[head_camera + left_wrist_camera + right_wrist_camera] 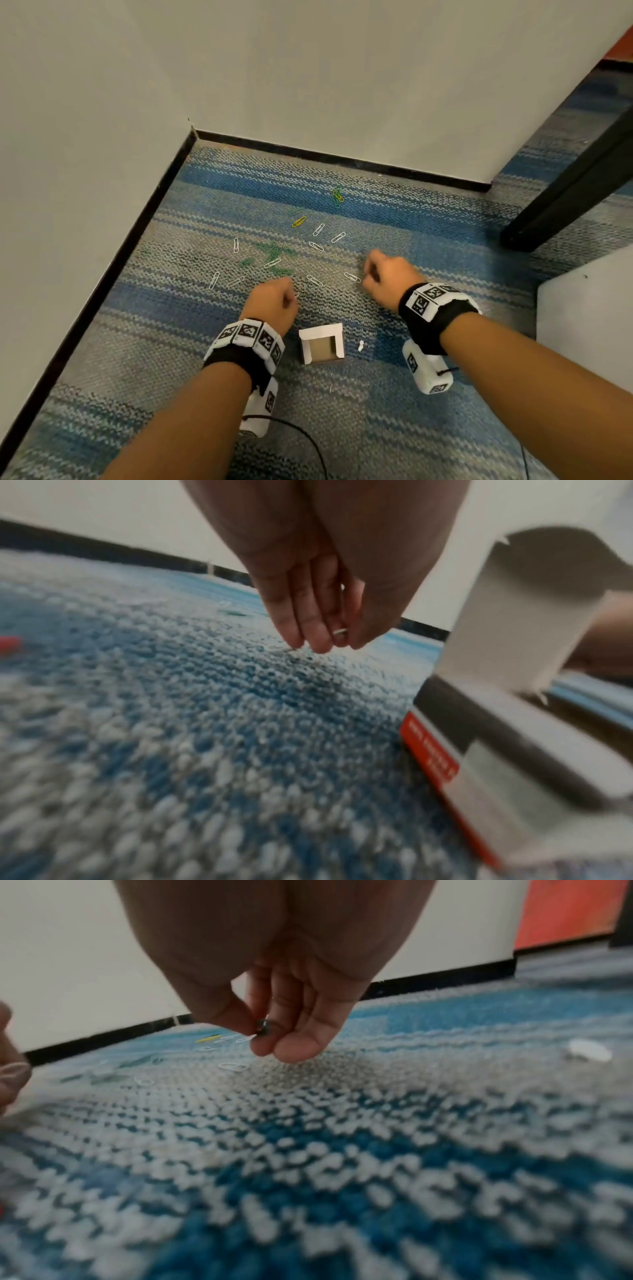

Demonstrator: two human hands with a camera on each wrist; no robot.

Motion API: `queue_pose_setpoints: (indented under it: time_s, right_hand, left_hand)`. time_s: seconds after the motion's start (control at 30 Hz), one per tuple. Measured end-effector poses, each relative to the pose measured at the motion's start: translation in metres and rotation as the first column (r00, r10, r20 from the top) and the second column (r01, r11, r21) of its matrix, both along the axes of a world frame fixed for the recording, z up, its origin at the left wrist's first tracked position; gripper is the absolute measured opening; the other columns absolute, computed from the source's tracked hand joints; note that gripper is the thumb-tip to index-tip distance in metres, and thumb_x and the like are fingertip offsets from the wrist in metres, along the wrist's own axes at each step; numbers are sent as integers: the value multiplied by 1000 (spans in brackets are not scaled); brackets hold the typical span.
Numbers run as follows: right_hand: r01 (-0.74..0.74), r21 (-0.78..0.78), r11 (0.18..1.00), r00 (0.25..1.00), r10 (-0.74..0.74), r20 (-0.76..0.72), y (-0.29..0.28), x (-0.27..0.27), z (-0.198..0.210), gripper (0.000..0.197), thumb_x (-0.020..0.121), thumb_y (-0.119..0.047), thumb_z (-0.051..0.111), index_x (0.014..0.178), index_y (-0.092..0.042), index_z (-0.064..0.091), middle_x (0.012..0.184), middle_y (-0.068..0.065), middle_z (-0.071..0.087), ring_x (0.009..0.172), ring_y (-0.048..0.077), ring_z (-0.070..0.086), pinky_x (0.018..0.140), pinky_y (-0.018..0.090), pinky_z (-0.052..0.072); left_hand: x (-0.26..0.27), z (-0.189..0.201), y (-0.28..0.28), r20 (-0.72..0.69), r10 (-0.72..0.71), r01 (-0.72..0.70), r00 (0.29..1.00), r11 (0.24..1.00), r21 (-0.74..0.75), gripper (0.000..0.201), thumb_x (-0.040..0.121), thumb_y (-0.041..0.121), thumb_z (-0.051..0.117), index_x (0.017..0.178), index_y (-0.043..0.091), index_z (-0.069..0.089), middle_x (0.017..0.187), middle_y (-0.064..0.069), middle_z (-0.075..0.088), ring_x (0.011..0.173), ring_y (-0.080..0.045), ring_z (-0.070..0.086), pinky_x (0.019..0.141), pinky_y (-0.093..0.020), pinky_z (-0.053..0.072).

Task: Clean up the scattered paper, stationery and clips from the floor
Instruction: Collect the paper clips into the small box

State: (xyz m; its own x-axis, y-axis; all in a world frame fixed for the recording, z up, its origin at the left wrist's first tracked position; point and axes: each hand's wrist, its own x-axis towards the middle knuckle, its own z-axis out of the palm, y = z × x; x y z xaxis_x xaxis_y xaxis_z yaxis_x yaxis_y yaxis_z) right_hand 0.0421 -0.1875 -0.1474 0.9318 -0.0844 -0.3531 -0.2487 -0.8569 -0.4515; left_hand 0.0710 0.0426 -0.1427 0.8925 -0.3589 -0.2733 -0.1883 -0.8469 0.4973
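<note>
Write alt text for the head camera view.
Two hands reach down over a blue-grey striped carpet strewn with white, green and yellow paper clips: the left hand and right hand both have curled fingers. A small open cardboard box sits between the wrists.

bare carpet (428, 240) lies open at 2 o'clock of the scattered paper clips (274, 255), up to the dark door frame (565, 192). walls (308, 68) close off 9 and 12 o'clock. the open box (322, 342) stands at 6 o'clock between the hands (274, 301), a white cabinet (589, 325) blocks 4 o'clock
</note>
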Motion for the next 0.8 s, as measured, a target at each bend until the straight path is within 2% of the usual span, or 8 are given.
queue_pose_setpoints:
  time_s: [0.1,0.17,0.27,0.37,0.43,0.57,0.73,0.8]
  right_hand:
    - [52,23,998,999,-53,6,8,3,-4,27,85,-5,46,111,-14,49,95,16,63,89,32,60,75,35,46]
    - [52,38,998,998,-53,18,15,7,-7,30,81,1,45,106,-15,52,105,15,57,97,32,56,82,36,46]
    - [43,43,998,999,-44,30,22,9,-11,23,82,-11,52,104,-15,47,111,14,48,98,33,52,86,36,44]
    - [-71,-92,993,997,68,-40,23,11,-16,30,90,-30,54,112,-13,44,115,15,50,103,33,52,87,36,42]
    - [-109,-126,986,992,99,-83,22,15,-15,25,94,-28,49,111,-10,46,115,16,55,104,31,52,87,35,41]
    - [-141,-129,982,989,134,-62,24,16,-14,24,99,-23,36,110,-4,46,114,19,57,105,31,52,85,33,39]
    - [-32,-25,999,999,31,-30,23,18,-12,10,92,-14,41,98,-11,34,76,15,53,76,34,57,64,34,36]
    - [-64,36,997,997,65,-35,26,22,-10,16,90,-7,40,101,-15,31,80,16,55,76,33,57,66,33,36]
  left_hand:
    - [0,2,10,-21,190,-191,982,970,-150,17,84,1,58,84,16,48,66,1,56,68,-22,55,65,-27,42]
    - [4,1,20,-67,260,-266,963,959,-103,22,86,-5,47,94,15,49,69,0,52,66,-23,51,64,-32,42]
    - [9,0,33,-118,318,-318,941,948,24,20,90,-1,40,79,13,48,73,-8,49,58,-19,43,54,-28,33]
    - [9,1,41,-153,301,-289,941,953,94,24,91,10,45,69,16,38,65,-5,42,54,-18,38,51,-29,30]
    - [8,-1,44,-178,248,-236,952,968,85,10,87,18,56,84,16,46,75,-3,50,65,-21,47,60,-31,39]
    - [7,-4,46,-135,151,-123,979,974,192,35,85,38,62,116,24,54,112,-3,58,102,-23,57,84,-35,48]
    - [13,0,35,-59,149,-130,987,959,253,25,87,37,59,105,20,65,115,-6,57,104,-27,56,86,-37,50]
    - [17,-1,31,-74,125,-107,989,972,211,14,87,28,61,94,19,69,117,-11,56,102,-29,57,86,-38,50]
